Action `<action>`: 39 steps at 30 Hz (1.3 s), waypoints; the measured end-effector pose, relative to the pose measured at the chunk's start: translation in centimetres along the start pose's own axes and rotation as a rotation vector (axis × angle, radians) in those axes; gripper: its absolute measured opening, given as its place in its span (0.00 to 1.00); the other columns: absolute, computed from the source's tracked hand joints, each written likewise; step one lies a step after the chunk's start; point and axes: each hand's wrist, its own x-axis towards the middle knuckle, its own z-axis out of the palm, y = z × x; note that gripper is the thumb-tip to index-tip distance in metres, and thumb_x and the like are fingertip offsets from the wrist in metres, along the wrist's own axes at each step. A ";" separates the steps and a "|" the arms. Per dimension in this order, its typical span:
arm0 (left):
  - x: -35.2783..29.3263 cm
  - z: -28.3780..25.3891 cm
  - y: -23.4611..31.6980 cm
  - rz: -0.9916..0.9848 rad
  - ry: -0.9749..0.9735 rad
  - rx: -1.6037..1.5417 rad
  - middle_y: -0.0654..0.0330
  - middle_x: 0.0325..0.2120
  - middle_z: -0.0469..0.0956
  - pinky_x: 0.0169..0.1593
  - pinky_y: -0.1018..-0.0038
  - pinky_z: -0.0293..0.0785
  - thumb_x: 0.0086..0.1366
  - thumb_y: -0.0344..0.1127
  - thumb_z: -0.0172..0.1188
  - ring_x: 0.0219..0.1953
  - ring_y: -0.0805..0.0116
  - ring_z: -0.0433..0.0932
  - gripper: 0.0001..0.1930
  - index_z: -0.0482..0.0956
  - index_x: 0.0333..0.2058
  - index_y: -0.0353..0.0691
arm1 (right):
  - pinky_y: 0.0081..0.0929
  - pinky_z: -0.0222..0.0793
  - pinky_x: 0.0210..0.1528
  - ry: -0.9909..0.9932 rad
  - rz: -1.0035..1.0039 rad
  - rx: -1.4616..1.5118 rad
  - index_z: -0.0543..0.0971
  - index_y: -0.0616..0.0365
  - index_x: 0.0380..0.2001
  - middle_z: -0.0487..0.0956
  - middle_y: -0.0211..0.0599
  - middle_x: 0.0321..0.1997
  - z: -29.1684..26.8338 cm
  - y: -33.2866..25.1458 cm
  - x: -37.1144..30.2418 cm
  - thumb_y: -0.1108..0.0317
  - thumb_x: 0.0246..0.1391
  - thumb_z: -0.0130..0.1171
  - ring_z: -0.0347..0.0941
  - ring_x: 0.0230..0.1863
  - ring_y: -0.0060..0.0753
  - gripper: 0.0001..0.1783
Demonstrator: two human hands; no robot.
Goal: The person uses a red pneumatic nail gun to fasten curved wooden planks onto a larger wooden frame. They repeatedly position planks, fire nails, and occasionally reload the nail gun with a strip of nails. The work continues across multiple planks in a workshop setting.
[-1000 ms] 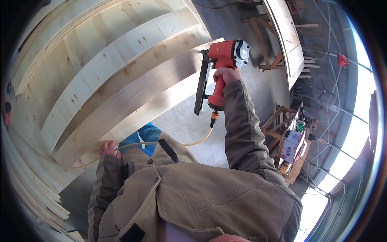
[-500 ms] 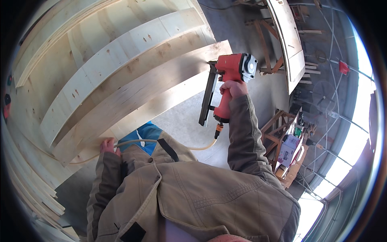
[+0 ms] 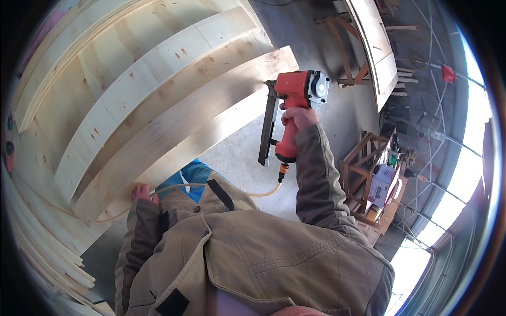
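A red and black nail gun (image 3: 294, 88) is gripped in my right hand (image 3: 301, 118), its fingers wrapped round the handle. The gun's nose meets the face of a long pale wooden board (image 3: 179, 124) near that board's far right end; the exact contact is shaded. My left hand (image 3: 141, 193) is at the near edge of the plywood base (image 3: 211, 131), close to the board's near end, with fingers bent over the edge and part of the hand hidden. An air hose (image 3: 261, 194) runs from the gun's handle across my lap, passing by my left hand.
Curved plywood strips (image 3: 145, 73) stand in rows on the base beyond the board. Stacked wooden strips (image 3: 47, 247) lie at lower left. To the right stand a long table (image 3: 377, 58) and a wooden rack (image 3: 363, 163) with a purple-white box (image 3: 381, 185).
The nail gun and my right hand have shifted slightly left in the picture, along with the boards' far ends. My left hand stays at the plywood edge.
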 end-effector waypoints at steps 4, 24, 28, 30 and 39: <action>-0.1 0.0 -0.1 -0.001 -0.015 0.016 0.45 0.50 0.74 0.56 0.49 0.71 0.50 0.35 0.71 0.54 0.39 0.72 0.27 0.76 0.51 0.39 | 0.32 0.73 0.25 0.001 -0.011 0.075 0.78 0.71 0.39 0.77 0.43 0.25 -0.4 0.3 0.3 0.83 0.40 0.56 0.75 0.21 0.37 0.17; -2.3 0.5 0.4 0.023 0.080 -0.159 0.50 0.55 0.72 0.61 0.52 0.70 0.48 0.32 0.72 0.58 0.44 0.70 0.32 0.76 0.56 0.41 | 0.31 0.73 0.28 -0.060 -0.145 -0.025 0.80 0.70 0.38 0.79 0.42 0.25 2.2 -1.4 -0.5 0.80 0.41 0.58 0.77 0.24 0.38 0.16; -1.8 0.5 0.2 0.022 0.046 -0.152 0.51 0.55 0.72 0.62 0.53 0.70 0.48 0.32 0.72 0.58 0.44 0.70 0.32 0.76 0.55 0.41 | 0.33 0.74 0.30 0.001 -0.079 -0.025 0.80 0.72 0.37 0.80 0.44 0.24 0.7 1.0 -1.4 0.80 0.42 0.58 0.78 0.24 0.39 0.15; -1.6 0.4 0.0 0.011 0.026 -0.145 0.51 0.55 0.72 0.62 0.53 0.70 0.49 0.32 0.72 0.58 0.44 0.70 0.32 0.76 0.55 0.41 | 0.33 0.74 0.30 0.039 -0.057 -0.031 0.81 0.72 0.36 0.80 0.44 0.23 0.1 2.2 -2.1 0.80 0.42 0.58 0.78 0.24 0.39 0.14; -0.9 -0.2 -1.2 0.072 -0.070 -0.109 0.48 0.55 0.73 0.63 0.53 0.69 0.51 0.33 0.70 0.58 0.43 0.70 0.31 0.76 0.56 0.39 | 0.32 0.74 0.32 0.115 -0.100 0.101 0.82 0.71 0.29 0.80 0.43 0.22 -1.8 4.1 -5.8 0.78 0.40 0.59 0.78 0.25 0.37 0.10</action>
